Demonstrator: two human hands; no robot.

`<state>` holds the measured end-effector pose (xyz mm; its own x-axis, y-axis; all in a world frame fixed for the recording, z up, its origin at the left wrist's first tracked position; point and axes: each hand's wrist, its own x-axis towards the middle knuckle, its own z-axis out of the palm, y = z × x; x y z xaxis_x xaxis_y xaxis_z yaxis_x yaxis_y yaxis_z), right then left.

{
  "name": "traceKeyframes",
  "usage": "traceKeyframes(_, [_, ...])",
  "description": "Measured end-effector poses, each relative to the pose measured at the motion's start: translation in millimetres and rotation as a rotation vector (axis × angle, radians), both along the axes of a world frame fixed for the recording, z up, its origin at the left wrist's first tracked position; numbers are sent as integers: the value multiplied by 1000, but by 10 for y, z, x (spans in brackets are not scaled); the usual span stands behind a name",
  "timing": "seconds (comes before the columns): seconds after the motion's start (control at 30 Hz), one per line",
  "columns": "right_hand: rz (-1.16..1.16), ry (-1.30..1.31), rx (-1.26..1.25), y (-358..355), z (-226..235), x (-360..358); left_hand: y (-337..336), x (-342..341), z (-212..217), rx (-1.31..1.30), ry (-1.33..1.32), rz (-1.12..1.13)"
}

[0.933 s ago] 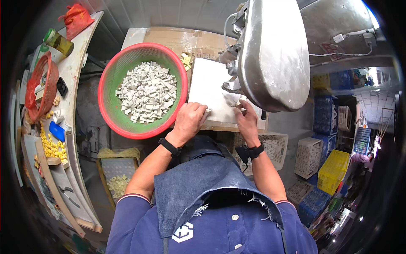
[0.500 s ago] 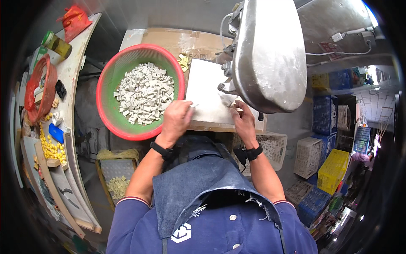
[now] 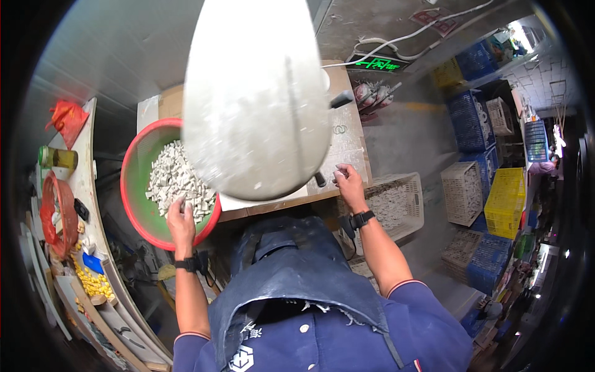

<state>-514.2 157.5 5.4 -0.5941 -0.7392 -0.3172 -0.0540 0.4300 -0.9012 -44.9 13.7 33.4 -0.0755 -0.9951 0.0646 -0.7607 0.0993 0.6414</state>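
My left hand (image 3: 181,224) reaches over the near side of a red-rimmed green plastic basin (image 3: 128,208). Its fingers are stretched out at the edge of a heap of small white block-like pieces (image 3: 176,177). At the right end of the cardboard-covered worktable (image 3: 350,146), my right hand (image 3: 351,189) is held with fingers curled toward the thumb; whatever may be between them is too small to name. A large pale metal machine housing (image 3: 257,105) hides the middle of the table and part of the basin.
A cream crate (image 3: 416,201) of white bits stands below the table on the right. Blue crates (image 3: 465,121) and a yellow crate (image 3: 505,201) are stacked farther right. Along the left runs a bench (image 3: 93,180) with a red basket (image 3: 46,217) and yellow pieces (image 3: 93,282).
My left hand has gone from the white board to the basin's heap. My right hand has drawn away from under the machine toward the table's right edge. The whole view has shifted.
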Motion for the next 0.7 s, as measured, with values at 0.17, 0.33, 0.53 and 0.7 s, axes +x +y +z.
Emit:
traceKeyframes(0.17, [51, 292, 134, -198, -791, -526, 512, -254, 165, 201, -175, -69])
traceKeyframes(0.33, [254, 566, 216, -540, -1300, -735, 1023, -412, 351, 249, -230, 13])
traceKeyframes(0.53, [350, 546, 298, -714, -1331, -751, 1248, -541, 536, 371, -263, 42])
traceKeyframes(0.7, [387, 511, 222, -604, -1422, -877, 1092, -877, 734, 483, -146, -4])
